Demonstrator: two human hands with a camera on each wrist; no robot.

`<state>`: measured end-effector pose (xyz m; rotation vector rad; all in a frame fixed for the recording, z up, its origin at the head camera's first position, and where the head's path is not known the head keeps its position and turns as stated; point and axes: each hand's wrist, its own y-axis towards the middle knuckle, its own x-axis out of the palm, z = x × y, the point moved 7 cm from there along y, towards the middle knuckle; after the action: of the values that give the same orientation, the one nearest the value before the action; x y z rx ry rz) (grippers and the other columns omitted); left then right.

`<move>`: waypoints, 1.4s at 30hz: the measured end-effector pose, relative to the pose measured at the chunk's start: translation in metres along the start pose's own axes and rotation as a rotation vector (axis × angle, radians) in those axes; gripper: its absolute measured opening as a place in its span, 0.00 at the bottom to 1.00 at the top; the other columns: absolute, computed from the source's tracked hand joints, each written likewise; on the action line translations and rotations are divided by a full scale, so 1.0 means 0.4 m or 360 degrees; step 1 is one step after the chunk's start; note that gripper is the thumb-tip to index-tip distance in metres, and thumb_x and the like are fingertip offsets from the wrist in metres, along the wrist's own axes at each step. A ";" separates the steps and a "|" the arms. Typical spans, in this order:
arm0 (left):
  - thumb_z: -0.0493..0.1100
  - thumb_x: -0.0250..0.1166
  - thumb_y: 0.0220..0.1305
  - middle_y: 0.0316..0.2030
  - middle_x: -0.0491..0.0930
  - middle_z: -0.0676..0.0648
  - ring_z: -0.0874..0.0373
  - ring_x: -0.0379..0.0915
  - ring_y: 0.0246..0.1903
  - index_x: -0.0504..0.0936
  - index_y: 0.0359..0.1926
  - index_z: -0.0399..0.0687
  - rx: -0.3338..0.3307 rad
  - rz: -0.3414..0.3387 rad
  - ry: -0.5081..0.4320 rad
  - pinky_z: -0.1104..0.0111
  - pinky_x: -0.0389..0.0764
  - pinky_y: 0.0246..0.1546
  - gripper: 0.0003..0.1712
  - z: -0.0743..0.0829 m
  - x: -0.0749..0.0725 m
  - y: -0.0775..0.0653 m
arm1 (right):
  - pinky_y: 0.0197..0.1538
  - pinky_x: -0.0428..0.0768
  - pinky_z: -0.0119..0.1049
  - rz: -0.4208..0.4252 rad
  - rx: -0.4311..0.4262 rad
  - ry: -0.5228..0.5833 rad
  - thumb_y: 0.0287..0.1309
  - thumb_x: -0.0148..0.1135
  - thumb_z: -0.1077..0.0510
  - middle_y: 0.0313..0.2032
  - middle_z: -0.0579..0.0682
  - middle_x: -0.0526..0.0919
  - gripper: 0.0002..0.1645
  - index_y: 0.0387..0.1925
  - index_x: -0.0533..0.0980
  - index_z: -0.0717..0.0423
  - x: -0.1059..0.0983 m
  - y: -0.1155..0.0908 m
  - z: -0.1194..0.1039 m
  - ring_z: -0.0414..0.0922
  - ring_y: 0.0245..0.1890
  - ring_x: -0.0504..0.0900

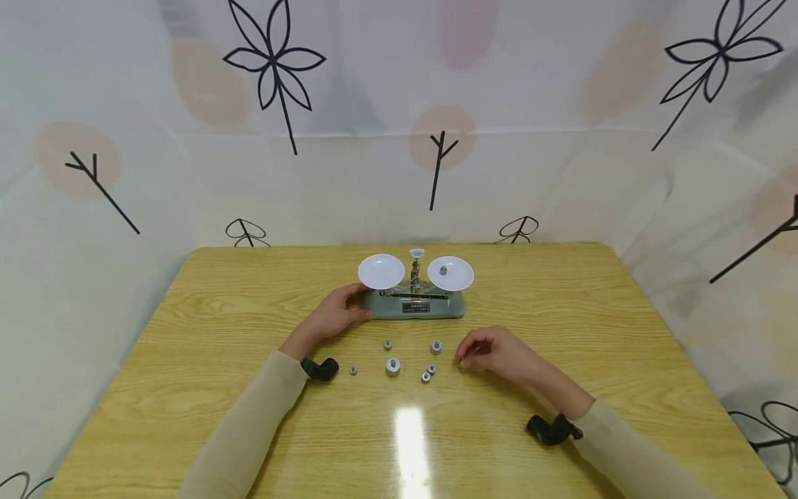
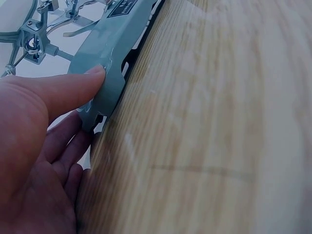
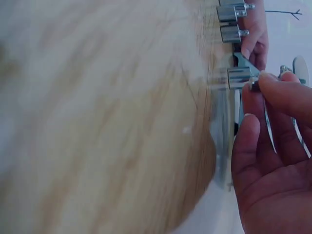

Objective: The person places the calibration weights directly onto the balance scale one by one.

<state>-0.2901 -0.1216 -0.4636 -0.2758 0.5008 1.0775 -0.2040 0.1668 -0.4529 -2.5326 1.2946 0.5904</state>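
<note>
A grey-green balance scale (image 1: 414, 305) with two white pans stands on the table. My left hand (image 1: 333, 315) grips its left end. In the left wrist view the thumb (image 2: 85, 90) lies on the base's front, other fingers behind and under the end. One small weight (image 1: 443, 270) stands in the right pan. My right hand (image 1: 492, 353) is just right of a knobbed metal weight (image 1: 436, 346), its thumb and index fingertips close together. A small dark patch shows by those fingertips in the right wrist view; whether they pinch anything I cannot tell.
Several metal weights stand before the scale: a large one (image 1: 393, 367), a smaller one (image 1: 388, 344) behind it, the smallest (image 1: 352, 371) at left, and two small ones (image 1: 428, 374) side by side at right. A patterned cloth (image 1: 374, 173) hangs behind the wooden table (image 1: 237, 298).
</note>
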 end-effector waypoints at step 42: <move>0.40 0.69 0.65 0.67 0.69 0.44 0.48 0.56 0.71 0.71 0.69 0.43 -0.0029 -0.0002 -0.0003 0.53 0.56 0.71 0.33 -0.013 0.000 0.007 | 0.46 0.84 0.42 0.0304 -0.0072 -0.0066 0.60 0.66 0.71 0.43 0.63 0.83 0.07 0.40 0.83 0.62 -0.223 0.063 -0.151 0.49 0.42 0.84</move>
<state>-0.2941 -0.1226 -0.4681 -0.2912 0.4891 1.0814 -0.2568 0.1930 -0.3594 -2.4342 1.5361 0.7146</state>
